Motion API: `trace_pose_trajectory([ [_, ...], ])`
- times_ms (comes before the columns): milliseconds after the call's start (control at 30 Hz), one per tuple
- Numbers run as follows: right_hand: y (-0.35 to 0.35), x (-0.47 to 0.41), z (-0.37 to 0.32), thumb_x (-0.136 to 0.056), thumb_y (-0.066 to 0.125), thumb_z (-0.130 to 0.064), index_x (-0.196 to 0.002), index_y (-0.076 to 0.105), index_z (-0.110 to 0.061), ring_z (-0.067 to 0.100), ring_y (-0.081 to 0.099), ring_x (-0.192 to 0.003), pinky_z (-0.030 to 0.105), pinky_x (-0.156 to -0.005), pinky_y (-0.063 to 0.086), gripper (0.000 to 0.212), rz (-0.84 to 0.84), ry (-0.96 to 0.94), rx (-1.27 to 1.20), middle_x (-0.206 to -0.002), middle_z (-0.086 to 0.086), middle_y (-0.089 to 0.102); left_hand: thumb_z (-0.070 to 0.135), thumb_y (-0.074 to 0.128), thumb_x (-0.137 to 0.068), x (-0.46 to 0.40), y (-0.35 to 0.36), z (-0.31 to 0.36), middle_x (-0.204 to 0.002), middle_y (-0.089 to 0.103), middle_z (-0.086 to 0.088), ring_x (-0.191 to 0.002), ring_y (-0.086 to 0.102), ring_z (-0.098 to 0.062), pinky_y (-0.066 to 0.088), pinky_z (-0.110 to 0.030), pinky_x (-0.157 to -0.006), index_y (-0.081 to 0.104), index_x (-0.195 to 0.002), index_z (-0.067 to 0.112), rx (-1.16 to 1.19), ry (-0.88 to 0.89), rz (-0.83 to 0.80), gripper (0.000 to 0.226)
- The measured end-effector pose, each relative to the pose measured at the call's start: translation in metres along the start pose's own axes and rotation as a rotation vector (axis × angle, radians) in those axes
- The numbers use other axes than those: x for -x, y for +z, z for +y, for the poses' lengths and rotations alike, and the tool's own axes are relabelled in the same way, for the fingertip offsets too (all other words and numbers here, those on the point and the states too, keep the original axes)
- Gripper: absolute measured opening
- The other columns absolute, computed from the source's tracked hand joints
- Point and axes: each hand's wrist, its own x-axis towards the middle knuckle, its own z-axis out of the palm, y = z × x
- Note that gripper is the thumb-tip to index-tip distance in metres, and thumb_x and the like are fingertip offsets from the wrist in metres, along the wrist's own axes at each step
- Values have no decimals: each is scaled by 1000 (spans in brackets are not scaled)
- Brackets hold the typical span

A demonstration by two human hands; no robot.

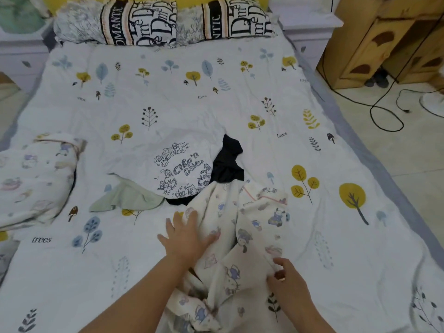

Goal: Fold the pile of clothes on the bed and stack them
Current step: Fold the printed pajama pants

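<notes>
Now, with flat left hand (186, 233) pinning the pyjama top (242, 236), pull its edge taut using pinching right hand (287, 276).
</notes>
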Motion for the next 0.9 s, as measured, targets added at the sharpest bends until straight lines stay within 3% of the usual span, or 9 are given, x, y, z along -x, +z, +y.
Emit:
trace_pose_trajectory([
  [67,5,-6,-1,-90,53,-21,-128,45,-18,17,55,-95,23,-77,38,39,-11,3,-4,-99,-1,57,72,61,-67,-17,21,-3,-154,-14,-11,-142,6,-40,18,-56,-110,-9,-146,37,146,-43,-204,111],
  [133,8,-11,0,-91,53,-24,-131,43,-19,19,55,-103,24,-82,39,42,-19,21,-35,-113,3,57,55,68,-73,-21,43,-5,-155,6,-16,-139,24,-35,28,-41,-110,-18,-146,29,224,29,-374,116],
  [300,3,-15,-1,-92,49,-39,-137,40,-24,19,52,-113,29,-89,44,48,-48,90,-167,-132,2,51,14,57,-83,4,33,17,-113,66,-7,-93,66,-16,53,-26,-73,42,-137,13,614,169,-379,56],
  [367,-3,-14,-6,-91,48,-46,-139,39,-26,20,49,-121,39,-102,41,53,-63,103,-249,-137,0,48,-5,51,-82,14,-6,23,-62,66,3,-47,57,-5,44,-16,-44,62,-109,10,940,140,-421,32],
  [433,-10,-10,-15,-88,51,-52,-138,39,-29,20,52,-120,44,-103,42,57,-83,98,-360,-135,-3,51,-4,54,-74,22,-54,24,-50,58,1,-37,48,-8,36,-14,-38,62,-84,12,1153,116,-408,21],
  [567,-27,7,-41,-85,65,-30,-132,42,-27,23,62,-101,39,-84,53,53,-130,36,-501,-117,2,59,1,48,-56,44,-139,26,-48,52,-6,-38,47,-14,37,-13,-41,58,-59,8,1507,169,-304,13],
  [667,-39,24,-65,-81,70,-19,-140,34,-26,25,59,-102,34,-80,51,69,-113,-13,-484,-118,9,53,3,61,-64,66,-188,25,-56,62,-6,-48,60,-17,50,-18,-48,65,-55,9,1758,288,-386,12],
  [733,-47,39,-85,-82,70,-16,-143,30,-26,18,54,-104,29,-80,47,73,-72,-106,-456,-125,6,47,12,74,-40,82,-218,27,-75,71,-8,-71,70,-21,58,-31,-67,74,-68,9,1884,422,-484,28],
  [900,-62,78,-137,-50,81,-47,-139,30,-41,8,38,-126,28,-93,39,103,-189,-385,-542,-135,-15,38,11,60,-50,109,-270,40,-97,72,-10,-93,69,-25,56,-38,-77,75,-89,7,1974,646,-555,42],
])
